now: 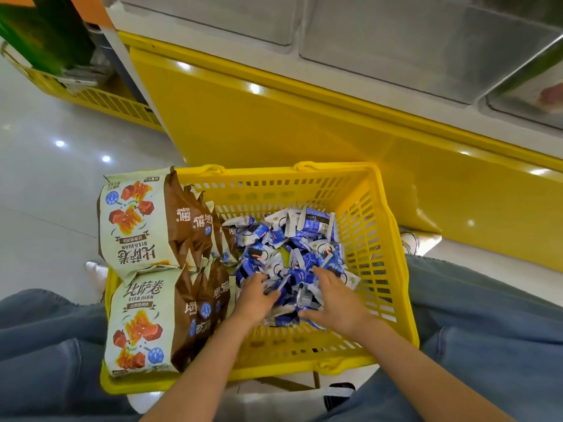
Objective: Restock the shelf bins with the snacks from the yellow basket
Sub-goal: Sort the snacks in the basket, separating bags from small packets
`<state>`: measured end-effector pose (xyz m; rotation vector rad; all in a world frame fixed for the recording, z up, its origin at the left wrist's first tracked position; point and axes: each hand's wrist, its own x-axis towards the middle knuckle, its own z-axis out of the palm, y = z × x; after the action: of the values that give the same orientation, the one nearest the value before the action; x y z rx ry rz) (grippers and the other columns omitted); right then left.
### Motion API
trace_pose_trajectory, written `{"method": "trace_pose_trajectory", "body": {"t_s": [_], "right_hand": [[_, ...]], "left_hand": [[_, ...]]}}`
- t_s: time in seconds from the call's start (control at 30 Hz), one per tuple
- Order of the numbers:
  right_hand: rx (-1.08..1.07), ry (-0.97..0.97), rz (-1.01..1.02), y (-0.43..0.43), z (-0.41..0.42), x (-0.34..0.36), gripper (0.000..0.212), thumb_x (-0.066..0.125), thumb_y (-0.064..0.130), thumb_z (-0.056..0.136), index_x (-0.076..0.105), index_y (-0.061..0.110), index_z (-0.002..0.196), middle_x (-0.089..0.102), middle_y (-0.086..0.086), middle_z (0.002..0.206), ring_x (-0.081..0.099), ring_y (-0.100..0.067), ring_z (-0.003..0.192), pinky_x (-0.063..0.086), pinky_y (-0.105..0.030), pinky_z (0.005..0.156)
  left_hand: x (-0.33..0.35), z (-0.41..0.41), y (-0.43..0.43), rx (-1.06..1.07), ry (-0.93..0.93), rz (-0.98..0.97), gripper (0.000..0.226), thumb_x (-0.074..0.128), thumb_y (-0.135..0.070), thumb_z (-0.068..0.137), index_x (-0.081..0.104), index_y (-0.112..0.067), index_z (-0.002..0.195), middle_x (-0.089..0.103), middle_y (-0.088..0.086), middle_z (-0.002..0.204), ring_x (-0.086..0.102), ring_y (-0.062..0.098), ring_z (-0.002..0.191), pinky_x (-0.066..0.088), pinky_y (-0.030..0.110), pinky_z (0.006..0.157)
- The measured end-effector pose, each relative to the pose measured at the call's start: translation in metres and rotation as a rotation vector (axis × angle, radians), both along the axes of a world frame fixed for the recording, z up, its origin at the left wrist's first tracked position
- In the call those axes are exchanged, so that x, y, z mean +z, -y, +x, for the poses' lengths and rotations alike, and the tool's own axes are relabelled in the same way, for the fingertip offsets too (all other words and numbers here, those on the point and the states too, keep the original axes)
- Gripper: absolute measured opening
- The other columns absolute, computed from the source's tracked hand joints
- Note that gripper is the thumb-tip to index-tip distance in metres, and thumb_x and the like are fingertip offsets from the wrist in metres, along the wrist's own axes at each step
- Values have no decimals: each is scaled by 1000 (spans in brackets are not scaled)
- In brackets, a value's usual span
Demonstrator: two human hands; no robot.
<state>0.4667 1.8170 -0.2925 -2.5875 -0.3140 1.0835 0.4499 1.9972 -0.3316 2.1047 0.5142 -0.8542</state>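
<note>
Scooping from both sides, my left hand (pixel 254 298) and right hand (pixel 336 300) curl their fingers (pixel 324 277) round a clump of blue packets (pixel 292 239) inside the yellow basket (pixel 393 269), so I lift many together.

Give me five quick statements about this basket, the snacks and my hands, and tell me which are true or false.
1. The left hand and the right hand are both in the pile of blue-and-white packets. True.
2. The large brown-sided bags stand along the right side of the yellow basket. False: they stand along its left side.
3. The left hand holds one of the large brown-sided bags. False: it is among the blue-and-white packets.
4. The shelf bins are beyond the yellow basket, higher up. True.
5. The blue-and-white packets are stacked in neat rows. False: they lie in a loose heap.
</note>
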Motion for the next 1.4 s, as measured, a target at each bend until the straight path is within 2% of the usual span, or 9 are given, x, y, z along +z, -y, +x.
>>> {"method": "trace_pose_trajectory", "body": {"t_s": [0.23,0.4,0.5,0.63,0.73,0.9,1.1,1.23,1.4], "right_hand": [[30,-11,-138,-11,12,-22,81,65,41,84,19,17,146,33,-8,144,35,-30,131,38,-38,103],[-119,95,-19,5,25,-11,50,60,26,89,42,16,135,60,-9,118,60,-24,95,44,-26,68],[-352,160,129,11,43,-7,48,60,27,90,40,17,132,62,-7,94,52,-11,63,32,-12,46],[-552,212,235,7,71,-7,55,57,28,92,31,11,137,47,-10,135,53,-24,110,43,-27,78],[-509,434,197,0,77,-11,50,56,17,93,35,6,137,43,-11,134,40,-20,123,32,-23,100],[-409,486,441,-12,59,-18,30,54,2,90,51,13,117,53,0,115,45,0,105,40,-19,95],[-228,-222,301,-13,44,-44,81,66,27,86,15,15,148,29,-6,152,31,-22,138,33,-37,110],[34,-83,42,-21,43,-50,78,66,44,82,31,12,143,42,-11,140,35,-28,130,30,-38,106],[-27,-42,17,-26,46,-39,59,66,41,83,44,11,129,51,-11,125,50,-27,110,43,-36,90]], "left_hand": [[-17,5,4,-147,29,4,43,66,-24,84,51,-14,123,52,4,130,53,21,115,44,35,96],[-20,13,10,-189,76,149,16,59,-27,90,60,-17,103,62,5,111,60,24,98,49,38,83],[-16,19,9,-163,198,223,18,51,-27,94,60,-14,86,64,10,91,56,26,86,47,39,71],[-6,28,8,49,360,89,22,37,-21,100,44,-10,83,45,5,60,40,19,53,28,33,49],[3,42,9,266,399,-49,26,35,-18,100,36,-17,74,36,0,57,30,14,49,25,28,47],[14,55,1,679,338,-340,23,42,-19,98,47,-13,77,49,13,82,53,23,75,54,29,61],[26,52,-3,1038,213,-687,20,47,-25,96,55,-12,84,68,2,81,67,12,76,55,24,59],[33,43,0,1151,106,-909,19,54,-29,89,60,-15,100,73,1,87,70,14,82,56,28,62],[29,32,-1,1087,103,-865,14,59,-16,88,60,-14,101,70,4,96,63,19,93,50,33,81]]}}
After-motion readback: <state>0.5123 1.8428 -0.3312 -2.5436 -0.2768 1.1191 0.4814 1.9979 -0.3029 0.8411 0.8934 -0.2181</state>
